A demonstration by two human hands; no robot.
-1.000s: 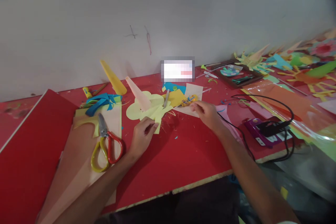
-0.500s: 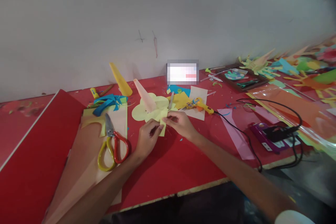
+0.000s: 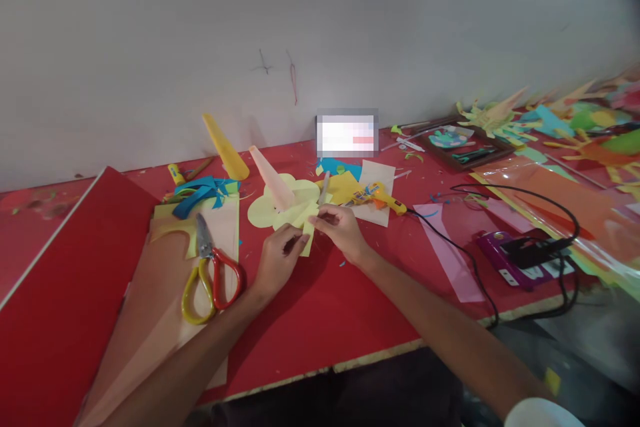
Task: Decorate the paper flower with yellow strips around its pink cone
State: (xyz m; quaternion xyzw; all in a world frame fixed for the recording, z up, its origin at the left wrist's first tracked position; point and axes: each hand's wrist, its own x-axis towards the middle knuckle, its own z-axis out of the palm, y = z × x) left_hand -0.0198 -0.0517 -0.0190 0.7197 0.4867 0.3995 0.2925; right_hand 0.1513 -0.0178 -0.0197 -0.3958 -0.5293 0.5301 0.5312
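Observation:
Both hands work at the near edge of a pale yellow flower-shaped paper [image 3: 261, 211], which lies on the red table with a pale pink paper cone [image 3: 273, 179] rising from it. Between them is a small pale yellow paper strip [image 3: 309, 241]. My left hand [image 3: 280, 257] pinches the strip from the left, thumb against fingers. From the right, my right hand [image 3: 343, 232] pinches its upper part. Fingers partly cover where strip and flower overlap, so I cannot tell whether they are joined.
Scissors [image 3: 207, 267] with yellow and red handles lie on peach paper at left. A yellow cone [image 3: 226, 148] stands behind. Right are a yellow glue gun [image 3: 387, 200] with a black cord, a pink strip [image 3: 447, 250] and a purple power box [image 3: 520, 267].
The view has shifted slightly, so things sit a little further left and higher. Both hands keep their pinch on the paper strip, with only small finger movement.

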